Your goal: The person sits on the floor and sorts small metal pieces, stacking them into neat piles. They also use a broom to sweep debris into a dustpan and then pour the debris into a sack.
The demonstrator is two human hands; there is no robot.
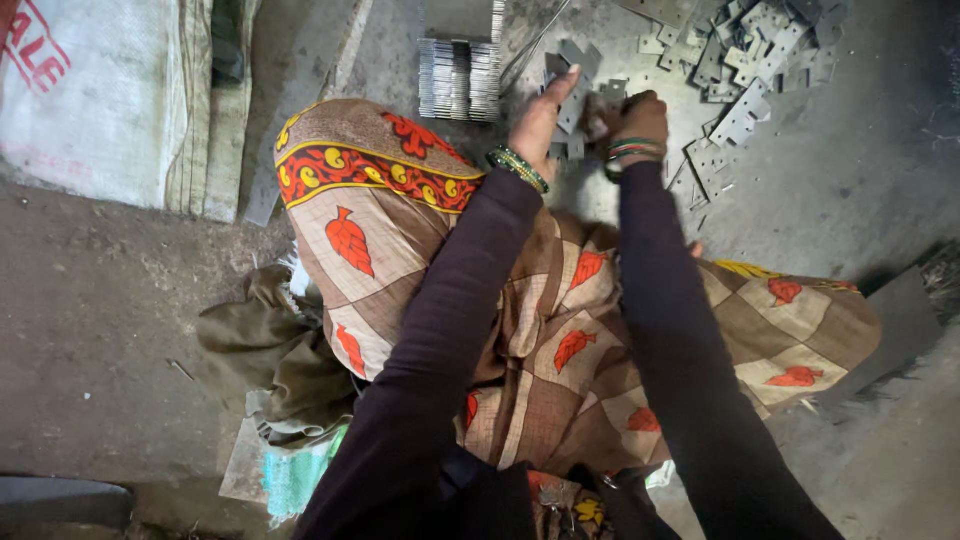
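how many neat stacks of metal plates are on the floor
2: two side-by-side stacks of metal plates ahead of the left hand; loose plates lie heaped to the right. More may be hidden.

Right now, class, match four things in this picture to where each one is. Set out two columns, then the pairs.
Things:
1. stacked metal plates
2. loose metal plates
3. white sack
4. left hand

Places:
A. top left corner
B. heaped at top right
C. on flat pieces between the knees
D. neat rows, top centre

Pairs: 1-D, 2-B, 3-A, 4-C
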